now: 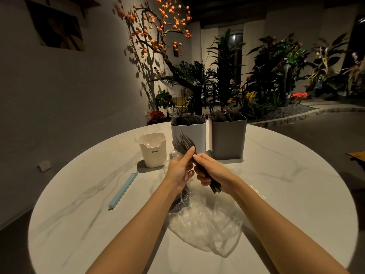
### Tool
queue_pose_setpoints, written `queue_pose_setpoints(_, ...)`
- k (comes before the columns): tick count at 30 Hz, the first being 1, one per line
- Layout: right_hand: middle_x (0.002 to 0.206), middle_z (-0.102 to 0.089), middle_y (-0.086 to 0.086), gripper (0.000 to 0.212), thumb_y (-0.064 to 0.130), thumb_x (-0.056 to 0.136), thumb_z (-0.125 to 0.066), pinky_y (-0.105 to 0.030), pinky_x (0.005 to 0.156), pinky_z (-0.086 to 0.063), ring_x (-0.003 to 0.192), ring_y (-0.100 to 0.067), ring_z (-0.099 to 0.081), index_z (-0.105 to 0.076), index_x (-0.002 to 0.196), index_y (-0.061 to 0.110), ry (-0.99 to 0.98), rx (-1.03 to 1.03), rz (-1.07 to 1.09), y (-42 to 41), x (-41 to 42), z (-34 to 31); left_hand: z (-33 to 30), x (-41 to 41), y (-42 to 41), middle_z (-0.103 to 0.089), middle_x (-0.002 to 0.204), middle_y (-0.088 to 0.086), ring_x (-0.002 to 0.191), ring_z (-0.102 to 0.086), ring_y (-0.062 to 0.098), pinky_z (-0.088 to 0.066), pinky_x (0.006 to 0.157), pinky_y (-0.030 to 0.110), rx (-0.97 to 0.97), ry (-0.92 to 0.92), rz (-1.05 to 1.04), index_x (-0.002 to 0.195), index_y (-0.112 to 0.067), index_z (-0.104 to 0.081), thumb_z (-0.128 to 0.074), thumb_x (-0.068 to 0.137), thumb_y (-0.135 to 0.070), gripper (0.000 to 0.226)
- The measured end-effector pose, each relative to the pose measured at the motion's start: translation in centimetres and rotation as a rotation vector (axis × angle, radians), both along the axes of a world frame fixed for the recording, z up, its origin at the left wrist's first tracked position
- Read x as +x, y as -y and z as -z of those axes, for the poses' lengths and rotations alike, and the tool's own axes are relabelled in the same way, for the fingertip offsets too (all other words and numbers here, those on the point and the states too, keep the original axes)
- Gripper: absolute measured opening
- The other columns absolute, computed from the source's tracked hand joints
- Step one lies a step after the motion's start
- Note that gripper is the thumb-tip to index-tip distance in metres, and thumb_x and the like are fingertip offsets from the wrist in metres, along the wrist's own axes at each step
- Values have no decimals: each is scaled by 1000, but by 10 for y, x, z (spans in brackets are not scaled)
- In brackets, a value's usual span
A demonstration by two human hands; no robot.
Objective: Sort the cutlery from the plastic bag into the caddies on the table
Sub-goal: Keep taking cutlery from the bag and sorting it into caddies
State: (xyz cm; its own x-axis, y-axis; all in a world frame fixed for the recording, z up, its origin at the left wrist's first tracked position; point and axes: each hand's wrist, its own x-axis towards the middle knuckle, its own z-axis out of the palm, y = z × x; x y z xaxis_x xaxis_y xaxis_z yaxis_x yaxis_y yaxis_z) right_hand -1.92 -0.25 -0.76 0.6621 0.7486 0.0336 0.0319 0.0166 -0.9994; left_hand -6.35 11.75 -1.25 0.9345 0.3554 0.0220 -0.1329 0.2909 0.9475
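A bundle of black plastic forks points up and away over the middle of the round table. My right hand grips the bundle's handles. My left hand holds clear plastic cutlery in its palm while its thumb presses against the black forks. Below my hands lies the crumpled clear plastic bag, with some dark cutlery showing inside near my left wrist. Behind stand three caddies: a white caddy full of black cutlery, a grey caddy with dark cutlery, and a small cream caddy holding clear pieces.
A light blue bag clip lies on the white marble table to the left of my arms. Plants and a tree with orange fruit stand beyond the table's far edge. A wall runs along the left.
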Motion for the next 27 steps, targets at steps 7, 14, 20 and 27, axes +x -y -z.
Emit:
queue_pose_setpoints(7, 55, -42, -2, 37, 34, 105, -28, -18, 40, -30, 41, -6, -34, -44, 83, 9, 218, -76, 151, -8, -2, 6, 1, -1, 5, -69, 98, 6, 90, -61, 16, -44, 71, 25, 43, -22, -85, 99, -14, -65, -63, 91, -34, 22)
queue_pose_setpoints(14, 58, -44, -5, 34, 34, 105, -28, -18, 41, -29, 42, -7, -35, -45, 95, 6, 207, -24, 103, -6, 0, 9, -1, -3, 4, -72, 92, 3, 88, -60, 16, -41, 71, 28, -22, -52, -41, 91, -17, -69, -66, 89, -32, 16)
queue_pose_setpoints(20, 69, -56, -10, 23, 30, 104, -32, -17, 42, -37, 42, -6, -46, -38, 101, 8, 236, 30, 244, -11, 0, 11, 0, -1, 2, -59, 80, 7, 64, -45, 12, -31, 46, 20, -28, -48, -93, 82, -16, -66, -66, 90, -30, 16)
queue_pose_setpoints(27, 79, -64, -17, 26, 27, 103, -38, -23, 46, -48, 44, -13, -54, -50, 100, 4, 277, 11, 321, -10, 6, 13, -1, -2, 0, -57, 79, 11, 56, -48, 15, -34, 34, 15, -58, -86, -33, 93, -7, -63, -65, 90, -30, 23)
